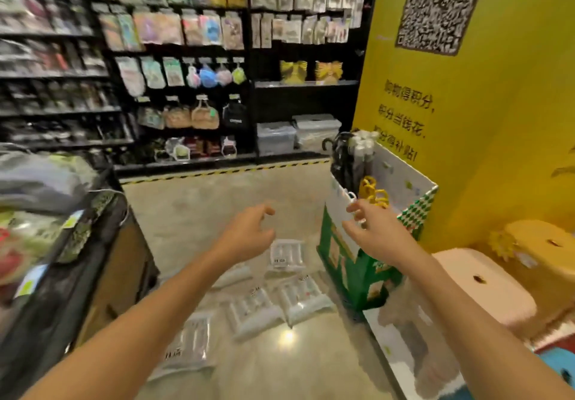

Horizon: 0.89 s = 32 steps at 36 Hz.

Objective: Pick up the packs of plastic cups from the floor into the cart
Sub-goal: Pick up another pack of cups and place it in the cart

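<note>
Black shelves [306, 83] at back; yellow wall [513, 156] right; pink stool [485, 287] beside wall.

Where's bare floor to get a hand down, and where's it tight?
Bare floor lies beyond the packs, between the cart and the green box, up to the striped line. Another bare patch sits nearest the camera, below the packs. Crowded: the pack cluster mid-floor, and the stools right of the box.

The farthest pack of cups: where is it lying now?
In the head view, the farthest pack lies on the floor, centre frame, just left of the green carton.
</note>
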### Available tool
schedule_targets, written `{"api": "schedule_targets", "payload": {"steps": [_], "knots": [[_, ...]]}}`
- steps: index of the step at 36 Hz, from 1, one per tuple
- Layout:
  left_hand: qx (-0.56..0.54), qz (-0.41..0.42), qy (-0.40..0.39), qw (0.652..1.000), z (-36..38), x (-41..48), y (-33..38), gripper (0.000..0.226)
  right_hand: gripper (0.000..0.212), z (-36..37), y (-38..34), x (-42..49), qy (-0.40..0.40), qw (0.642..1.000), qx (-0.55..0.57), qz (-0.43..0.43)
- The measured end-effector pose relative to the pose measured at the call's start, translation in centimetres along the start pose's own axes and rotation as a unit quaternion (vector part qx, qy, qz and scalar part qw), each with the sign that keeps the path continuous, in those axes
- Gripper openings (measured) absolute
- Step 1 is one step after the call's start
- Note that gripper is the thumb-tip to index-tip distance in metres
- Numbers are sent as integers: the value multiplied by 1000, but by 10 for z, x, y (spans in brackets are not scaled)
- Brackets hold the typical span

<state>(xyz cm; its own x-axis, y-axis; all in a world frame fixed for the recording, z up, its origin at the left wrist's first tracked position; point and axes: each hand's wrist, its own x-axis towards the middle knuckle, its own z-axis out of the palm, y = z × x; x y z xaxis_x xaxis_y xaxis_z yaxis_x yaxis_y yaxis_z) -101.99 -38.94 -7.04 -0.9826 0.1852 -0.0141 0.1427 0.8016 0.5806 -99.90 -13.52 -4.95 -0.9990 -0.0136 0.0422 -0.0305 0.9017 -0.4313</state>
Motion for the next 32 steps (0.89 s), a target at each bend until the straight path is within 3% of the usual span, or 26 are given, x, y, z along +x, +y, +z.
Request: {"api": "schedule_targets", "payload": {"steps": [12,32], "knots": [[21,-144,79,986,-46,-21,-110,47,44,75,-94,68,-108,987,28,-112],[-3,-121,94,988,-160,68,-285,46,43,161,-261,199,-108,987,36,-113]]}}
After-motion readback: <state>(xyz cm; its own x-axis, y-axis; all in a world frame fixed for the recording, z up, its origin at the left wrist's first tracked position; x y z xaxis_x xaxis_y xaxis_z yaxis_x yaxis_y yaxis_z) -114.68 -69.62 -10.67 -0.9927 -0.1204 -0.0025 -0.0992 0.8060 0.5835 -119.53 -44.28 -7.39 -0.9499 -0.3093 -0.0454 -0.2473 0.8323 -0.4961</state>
